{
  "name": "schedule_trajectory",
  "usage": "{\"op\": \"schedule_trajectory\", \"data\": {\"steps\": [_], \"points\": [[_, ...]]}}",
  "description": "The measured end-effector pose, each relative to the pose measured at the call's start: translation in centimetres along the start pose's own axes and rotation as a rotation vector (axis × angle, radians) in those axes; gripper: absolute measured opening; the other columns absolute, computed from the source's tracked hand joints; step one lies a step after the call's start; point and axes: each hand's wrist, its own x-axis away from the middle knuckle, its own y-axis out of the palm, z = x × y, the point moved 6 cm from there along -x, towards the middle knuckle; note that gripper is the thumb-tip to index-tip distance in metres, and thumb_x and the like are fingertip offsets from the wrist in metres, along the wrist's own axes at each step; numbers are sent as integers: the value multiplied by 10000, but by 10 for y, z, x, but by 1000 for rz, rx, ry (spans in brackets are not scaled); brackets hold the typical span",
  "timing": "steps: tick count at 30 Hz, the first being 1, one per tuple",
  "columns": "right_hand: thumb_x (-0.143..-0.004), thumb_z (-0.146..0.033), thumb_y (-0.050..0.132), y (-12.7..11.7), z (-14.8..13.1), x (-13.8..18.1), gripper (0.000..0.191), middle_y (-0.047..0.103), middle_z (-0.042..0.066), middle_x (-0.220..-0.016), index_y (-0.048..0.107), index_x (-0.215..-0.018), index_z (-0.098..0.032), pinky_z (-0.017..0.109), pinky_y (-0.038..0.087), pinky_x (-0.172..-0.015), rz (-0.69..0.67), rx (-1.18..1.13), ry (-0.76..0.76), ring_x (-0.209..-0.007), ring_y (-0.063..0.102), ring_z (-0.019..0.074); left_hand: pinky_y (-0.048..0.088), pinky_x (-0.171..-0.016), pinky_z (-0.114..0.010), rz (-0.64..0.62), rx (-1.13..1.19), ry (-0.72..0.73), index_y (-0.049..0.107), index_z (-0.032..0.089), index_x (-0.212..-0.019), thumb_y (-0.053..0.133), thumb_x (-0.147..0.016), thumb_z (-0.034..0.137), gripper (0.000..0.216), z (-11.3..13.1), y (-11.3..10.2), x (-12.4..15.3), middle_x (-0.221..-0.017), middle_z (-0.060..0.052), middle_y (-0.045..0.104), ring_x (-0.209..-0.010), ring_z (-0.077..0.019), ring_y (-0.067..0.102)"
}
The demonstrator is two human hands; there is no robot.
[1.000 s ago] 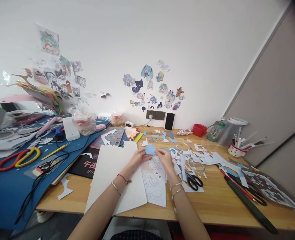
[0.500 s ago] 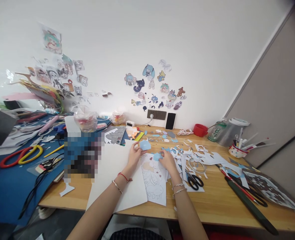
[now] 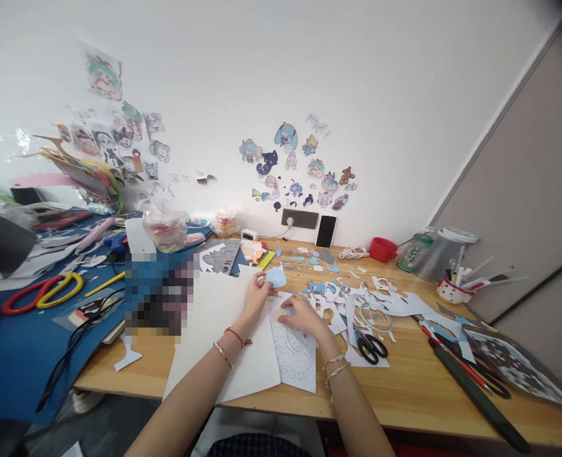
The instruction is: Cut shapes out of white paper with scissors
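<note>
My left hand [image 3: 258,294] pinches a light blue paper piece [image 3: 276,277] above the top right corner of a large white sheet [image 3: 224,343]. Just right of it, my right hand [image 3: 304,313] hovers over a paper with line drawings [image 3: 294,360], its fingers bent and apart; I see nothing between them. The drawing paper lies partly beside the white sheet, and my right hand covers its upper part. Black-handled scissors [image 3: 372,349] rest among white paper scraps [image 3: 352,311] to the right.
Small blue and grey cutouts [image 3: 327,257] lie at the back, below a phone [image 3: 326,231]. A pen cup [image 3: 455,291] and a long dark green tool [image 3: 476,393] are at right. On the blue mat [image 3: 14,355] are red-and-yellow scissors [image 3: 43,294]. Part of another person shows far left.
My right hand has moved slightly left and down, and the blue piece at its fingertips no longer shows there. My left hand keeps its blue piece in nearly the same place.
</note>
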Motion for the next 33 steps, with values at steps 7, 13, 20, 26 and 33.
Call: {"op": "schedule_trajectory", "data": {"steps": [7, 13, 20, 26, 33], "points": [[-876, -285, 554, 2, 8, -8, 156, 630, 32, -921, 607, -892, -140, 353, 508, -738, 13, -218, 75, -808, 606, 158, 528, -704, -347, 20, -14, -9, 522, 146, -1127, 533, -874, 287, 289, -3, -2, -3, -1050, -69, 586, -838, -168, 604], [-878, -274, 555, 2, 22, -17, 160, 628, 31, -917, 597, -932, -129, 348, 519, -717, 29, -458, 114, -795, 614, 156, 524, -729, -365, 35, -13, -2, 521, 148, -1133, 534, -873, 292, 297, -3, -3, -4, -1075, -74, 580, -872, -179, 600], [-876, -261, 558, -10, 22, -14, 146, 623, 30, -920, 594, -931, -130, 340, 519, -709, 111, -686, 126, -795, 610, 154, 523, -731, -366, 44, -24, 4, 526, 147, -1127, 533, -874, 296, 294, -6, -5, -7, -1074, -73, 580, -874, -180, 599], [-888, -269, 539, -18, 25, -10, 164, 605, 19, -882, 571, -977, -134, 281, 517, -608, 213, -847, 166, -701, 594, 126, 520, -739, -370, 7, -48, 13, 533, 147, -1116, 534, -873, 297, 286, -6, -3, -6, -1076, -73, 580, -880, -180, 597], [-902, -292, 516, -22, 34, -12, 180, 574, -16, -764, 553, -984, -136, 199, 451, -454, 308, -1024, 205, -520, 518, 70, 523, -726, -360, -36, -72, -7, 541, 142, -1100, 535, -873, 297, 275, -9, -1, -7, -1057, -69, 586, -863, -175, 600]]}}
